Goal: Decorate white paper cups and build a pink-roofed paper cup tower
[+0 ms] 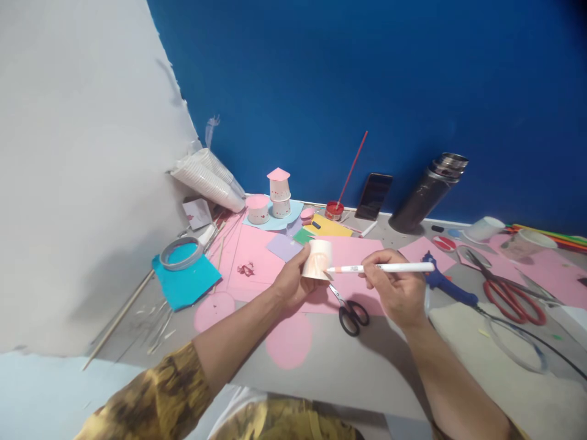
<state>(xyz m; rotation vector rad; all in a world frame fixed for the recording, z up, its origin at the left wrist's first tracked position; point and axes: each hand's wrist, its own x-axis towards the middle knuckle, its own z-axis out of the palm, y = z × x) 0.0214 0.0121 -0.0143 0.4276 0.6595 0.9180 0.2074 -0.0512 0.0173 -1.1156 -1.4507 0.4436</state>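
My left hand grips a small white paper cup, turned upside down and partly coloured with peach marks. A white marker pen is held in my right hand, its peach tip at the lower right of the cup's side. Below the cup, small scissors with black handles lie on pink paper. A pink paper circle rests nearer to me, under my left forearm.
At the back stand decorated cups with a pink cone roof, a phone and a dark flask. Stacked paper cups lean at left. To the right lie a blue glue gun and red-handled scissors.
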